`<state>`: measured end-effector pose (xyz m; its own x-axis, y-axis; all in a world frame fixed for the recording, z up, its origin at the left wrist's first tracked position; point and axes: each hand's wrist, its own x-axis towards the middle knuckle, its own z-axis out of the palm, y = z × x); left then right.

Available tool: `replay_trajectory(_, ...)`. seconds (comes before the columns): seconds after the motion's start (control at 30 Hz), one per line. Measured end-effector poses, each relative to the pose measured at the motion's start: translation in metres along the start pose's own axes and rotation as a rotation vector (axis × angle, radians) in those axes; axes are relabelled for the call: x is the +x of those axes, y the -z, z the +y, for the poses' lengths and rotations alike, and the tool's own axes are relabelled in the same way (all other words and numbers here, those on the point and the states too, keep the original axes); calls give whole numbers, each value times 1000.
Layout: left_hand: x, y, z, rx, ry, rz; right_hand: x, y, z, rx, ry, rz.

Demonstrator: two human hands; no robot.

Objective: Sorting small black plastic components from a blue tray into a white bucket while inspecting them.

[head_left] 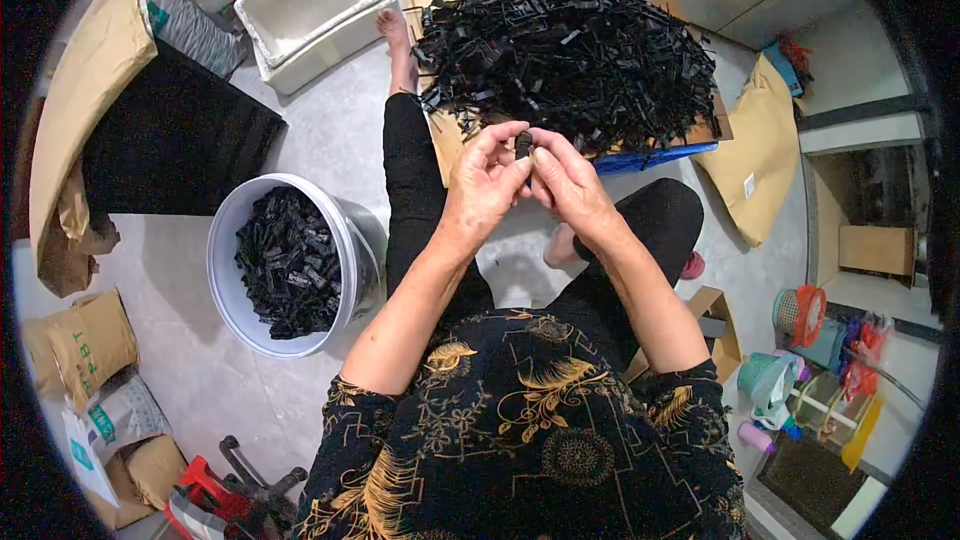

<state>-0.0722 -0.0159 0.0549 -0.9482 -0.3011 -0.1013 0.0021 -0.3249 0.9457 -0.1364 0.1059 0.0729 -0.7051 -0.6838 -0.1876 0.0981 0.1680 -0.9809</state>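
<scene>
Both of my hands meet in front of the pile, pinching one small black plastic piece (523, 145) between thumbs and fingertips. My left hand (482, 180) grips it from the left, my right hand (570, 183) from the right. Fingers cover most of the piece, so its full shape is hidden. Just beyond lies a large heap of black plastic parts (570, 60), many with thin sprue-like sticks, spread over a cardboard sheet (440, 145). To my left stands a white bucket (225, 270), partly filled with smaller black pieces (290, 265).
A white foam box (330, 55) sits far left, near a large black box-like block (180, 130). Tan sacks (755, 160) stand to the right and paper bags (95, 345) to the left. An open carton (735, 335) and baskets (800, 315) are near my right side.
</scene>
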Motion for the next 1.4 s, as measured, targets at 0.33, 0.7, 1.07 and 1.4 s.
replay_trajectory(0.33, -2, -9, -1, 264, -176, 68, -1, 0, -3, -6, -45, 3)
replay_trajectory(0.7, 5, -29, -1, 704, -475, 91, 0, 20, 12, 53, 40, 9)
replay_trajectory(1.07, 16, -29, 16, -101, 70, -146, -21, 52, 12, 197, 116, 82)
replay_trajectory(1.4, 13, -36, 11, -175, 243, -238, -20, 66, 17, 524, 123, -16)
